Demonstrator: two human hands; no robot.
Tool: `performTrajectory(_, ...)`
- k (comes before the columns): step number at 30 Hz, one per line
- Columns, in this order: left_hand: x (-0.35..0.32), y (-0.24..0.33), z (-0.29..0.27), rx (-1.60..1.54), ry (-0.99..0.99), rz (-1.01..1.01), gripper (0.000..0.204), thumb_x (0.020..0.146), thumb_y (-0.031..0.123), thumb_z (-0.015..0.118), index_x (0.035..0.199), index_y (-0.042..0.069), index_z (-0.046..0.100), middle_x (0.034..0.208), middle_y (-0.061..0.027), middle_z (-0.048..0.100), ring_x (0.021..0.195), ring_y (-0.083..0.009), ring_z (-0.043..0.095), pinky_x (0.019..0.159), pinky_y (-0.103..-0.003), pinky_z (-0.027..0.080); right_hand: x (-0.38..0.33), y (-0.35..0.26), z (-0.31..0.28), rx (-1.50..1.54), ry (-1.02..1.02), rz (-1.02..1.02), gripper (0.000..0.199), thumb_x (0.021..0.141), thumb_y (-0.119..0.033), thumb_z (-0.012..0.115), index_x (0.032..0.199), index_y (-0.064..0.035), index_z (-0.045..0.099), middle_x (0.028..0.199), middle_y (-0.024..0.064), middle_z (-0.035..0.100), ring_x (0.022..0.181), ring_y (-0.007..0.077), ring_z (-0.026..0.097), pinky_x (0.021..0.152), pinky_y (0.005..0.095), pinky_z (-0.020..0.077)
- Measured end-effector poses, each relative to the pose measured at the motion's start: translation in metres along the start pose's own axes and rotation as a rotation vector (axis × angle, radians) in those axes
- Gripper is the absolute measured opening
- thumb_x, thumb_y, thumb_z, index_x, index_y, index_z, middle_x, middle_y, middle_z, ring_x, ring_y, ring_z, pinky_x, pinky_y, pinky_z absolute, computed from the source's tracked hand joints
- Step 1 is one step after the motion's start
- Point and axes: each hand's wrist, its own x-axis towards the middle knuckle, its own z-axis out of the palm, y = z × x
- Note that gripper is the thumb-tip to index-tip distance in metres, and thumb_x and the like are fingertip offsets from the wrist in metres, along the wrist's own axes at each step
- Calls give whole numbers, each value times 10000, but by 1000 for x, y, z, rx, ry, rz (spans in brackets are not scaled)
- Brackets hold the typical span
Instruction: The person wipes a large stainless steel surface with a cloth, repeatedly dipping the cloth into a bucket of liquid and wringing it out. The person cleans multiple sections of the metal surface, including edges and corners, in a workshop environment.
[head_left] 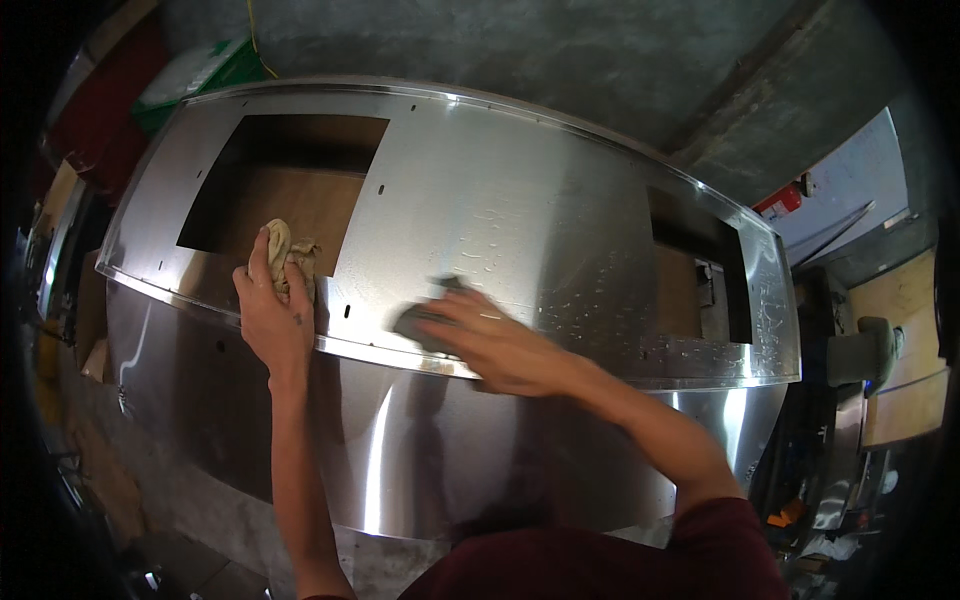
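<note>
In front of me stands a long stainless steel cabinet (470,190) with a flat top and a glossy front. Its top has a large rectangular cutout (290,185) at the left and a smaller cutout (678,290) at the right. My left hand (272,305) grips a crumpled beige cloth (290,250) by the near edge of the left cutout. Pressed to the steel near the front edge, my right hand (490,335) holds a dark grey cloth (418,328); both are blurred by motion. Water drops (490,245) and wet streaks cover the top's middle and right.
A green crate (195,85) is behind the far left corner. Along the back runs a grey wall (560,50). A red fire extinguisher (782,203) and a white panel (850,190) are at the far right, with a grey chair (862,352) nearer.
</note>
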Motion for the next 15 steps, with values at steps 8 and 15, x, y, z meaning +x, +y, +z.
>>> performTrajectory(8, -3, -5, 3, 58, 36, 27, 494, 1055, 276, 626, 1545, 259, 567, 1221, -177, 616, 1076, -423, 689, 897, -526, 563, -87, 245, -101, -853, 380, 878, 428, 999, -164, 564, 1393, -12, 634, 1488, 277, 571, 1399, 433, 517, 1181, 546, 380)
performTrajectory(15, 0, -10, -2, 116, -58, 41, 493, 1095, 345, 570, 1580, 264, 526, 1238, -195, 609, 1114, -442, 677, 928, -539, 550, 105, 69, 28, -390, 239, 222, 413, 920, -80, 575, 1301, 56, 659, 1403, 327, 585, 1389, 465, 513, 1219, 609, 348)
